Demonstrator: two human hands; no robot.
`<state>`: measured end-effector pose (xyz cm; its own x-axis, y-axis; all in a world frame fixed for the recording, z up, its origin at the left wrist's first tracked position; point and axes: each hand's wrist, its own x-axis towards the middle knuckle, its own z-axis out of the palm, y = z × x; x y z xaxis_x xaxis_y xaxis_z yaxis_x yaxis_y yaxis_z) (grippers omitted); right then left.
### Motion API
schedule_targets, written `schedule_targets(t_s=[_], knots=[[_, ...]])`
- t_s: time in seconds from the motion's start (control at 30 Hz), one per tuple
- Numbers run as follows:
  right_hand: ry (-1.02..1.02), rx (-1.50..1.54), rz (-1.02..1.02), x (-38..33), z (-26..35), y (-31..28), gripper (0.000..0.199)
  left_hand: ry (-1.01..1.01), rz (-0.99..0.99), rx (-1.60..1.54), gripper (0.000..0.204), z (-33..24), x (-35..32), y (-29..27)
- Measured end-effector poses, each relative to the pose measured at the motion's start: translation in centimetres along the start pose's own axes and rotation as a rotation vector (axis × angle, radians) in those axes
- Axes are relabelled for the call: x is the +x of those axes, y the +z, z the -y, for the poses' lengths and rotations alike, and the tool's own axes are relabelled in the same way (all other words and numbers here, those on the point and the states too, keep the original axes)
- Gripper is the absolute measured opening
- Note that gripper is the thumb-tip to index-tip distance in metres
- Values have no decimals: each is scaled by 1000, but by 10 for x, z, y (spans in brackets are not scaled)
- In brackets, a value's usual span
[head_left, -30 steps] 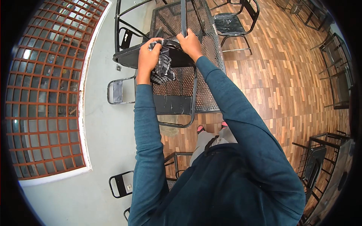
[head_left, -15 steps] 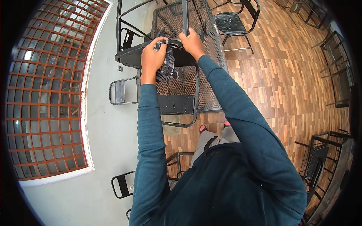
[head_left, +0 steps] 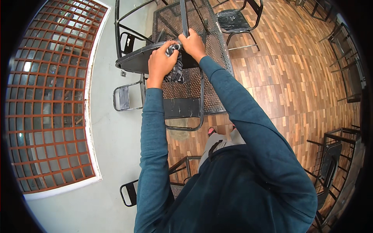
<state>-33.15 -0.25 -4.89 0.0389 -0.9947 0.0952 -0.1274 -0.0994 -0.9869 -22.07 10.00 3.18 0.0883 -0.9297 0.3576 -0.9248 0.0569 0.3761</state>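
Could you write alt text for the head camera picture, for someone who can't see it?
Seen from above, a person in a teal long-sleeved top holds a dark crumpled cloth in the left hand and grips an upright black metal bar with the right hand, over a black perforated metal table. Black chairs stand on wood flooring.

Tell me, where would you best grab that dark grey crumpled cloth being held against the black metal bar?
Probably at the loose part of the dark grey crumpled cloth that hangs below the left hand, coming from the person's side. The upper part is bunched under both hands at the black metal bar, with the right hand covering it, so only the dangling folds are free.
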Motion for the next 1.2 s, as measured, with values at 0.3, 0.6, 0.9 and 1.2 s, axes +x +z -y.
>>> schedule_targets(t_s=[0.3, 0.6, 0.9, 1.2], knots=[[22, -69, 13, -2, 3, -5, 38, -24, -39, -126, 28, 4, 0, 1], [6, -54, -1, 2, -1, -1, 35, -70, -69, -173, 26, -1, -1, 5], [-51, -34, -34, 2, -9, 3, 37, -64, -91, -149, 28, 5, 0, 7], [-109, -35, -81, 9, -25, 7, 38, 16, -55, -91, 29, 7, 2, -3]])
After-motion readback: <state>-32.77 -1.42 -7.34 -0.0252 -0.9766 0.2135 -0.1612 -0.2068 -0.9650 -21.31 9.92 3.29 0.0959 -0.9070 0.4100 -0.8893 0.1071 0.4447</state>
